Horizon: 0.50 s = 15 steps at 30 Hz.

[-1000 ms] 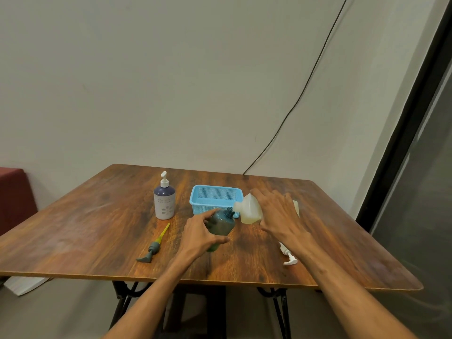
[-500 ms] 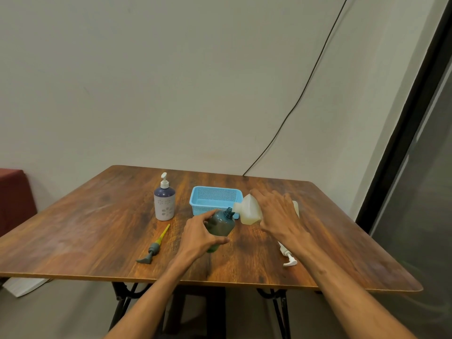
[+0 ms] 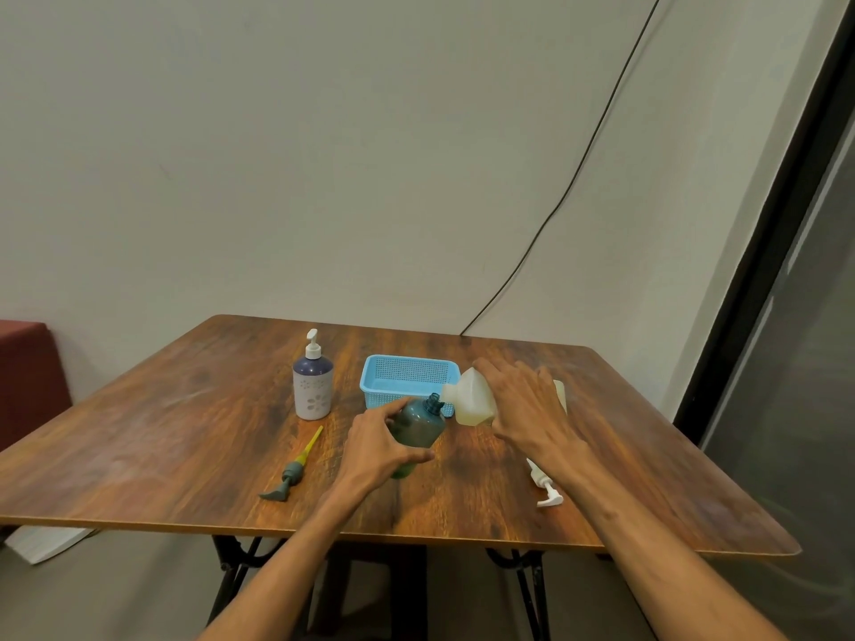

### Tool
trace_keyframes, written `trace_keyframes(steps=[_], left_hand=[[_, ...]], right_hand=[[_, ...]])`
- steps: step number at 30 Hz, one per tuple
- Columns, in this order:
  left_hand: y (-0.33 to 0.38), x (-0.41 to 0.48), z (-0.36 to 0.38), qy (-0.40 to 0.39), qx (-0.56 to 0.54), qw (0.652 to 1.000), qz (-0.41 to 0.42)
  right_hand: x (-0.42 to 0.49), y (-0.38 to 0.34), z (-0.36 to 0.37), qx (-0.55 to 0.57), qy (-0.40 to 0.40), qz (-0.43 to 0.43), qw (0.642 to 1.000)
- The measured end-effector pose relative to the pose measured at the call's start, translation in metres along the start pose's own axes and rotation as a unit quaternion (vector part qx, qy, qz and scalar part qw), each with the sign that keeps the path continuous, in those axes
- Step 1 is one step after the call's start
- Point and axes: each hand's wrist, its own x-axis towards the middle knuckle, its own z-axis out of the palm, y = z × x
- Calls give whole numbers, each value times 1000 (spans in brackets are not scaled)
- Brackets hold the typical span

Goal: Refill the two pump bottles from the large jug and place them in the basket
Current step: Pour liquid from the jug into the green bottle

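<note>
My left hand grips a teal bottle with no pump on it, tilted so its open neck points up and right. My right hand holds the whitish jug tipped on its side, spout right at the bottle's neck. A blue-and-white pump bottle stands upright to the left, pump on. The light blue basket sits behind the teal bottle with nothing seen in it. A grey-and-yellow pump head lies left of my left hand; a white pump head lies under my right forearm.
All of this sits on a brown wooden table against a pale wall. A black cable runs down the wall to the table's back edge. A dark door frame stands at the right, a red seat at the left.
</note>
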Motion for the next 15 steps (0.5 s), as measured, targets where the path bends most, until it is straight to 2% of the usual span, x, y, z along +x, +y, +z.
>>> trace_keyframes(steps=[15], left_hand=[[3,-2,1,-3,5,1000,-2]], right_hand=[[-3,-2,-7,7,-7,2,1000]])
